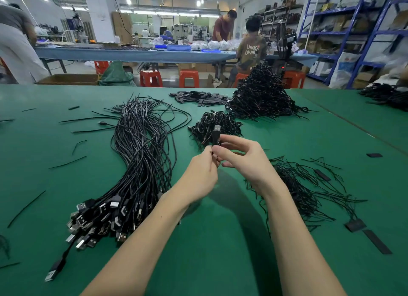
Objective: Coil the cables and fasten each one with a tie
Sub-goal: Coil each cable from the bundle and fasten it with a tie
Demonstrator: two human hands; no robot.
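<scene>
Left hand (202, 171) and right hand (239, 157) both pinch one coiled cable (216, 136), plug end up, just before the small pile of tied coils (215, 124)

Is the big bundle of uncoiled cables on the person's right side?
No, the uncoiled cable bundle lies left of both hands; loose ties lie on the right.

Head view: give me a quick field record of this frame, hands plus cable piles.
left hand: pinches the coiled cable from below
right hand: fingers curled on the same cable, at its near side
cable state: held above the green table, USB plug pointing up; tie not discernible
loose cables: long bundle to the left, plugs toward the camera
small coiled pile: just behind the hands
large coiled pile: farther back, right
ties: thin black strands spread to the right
</scene>
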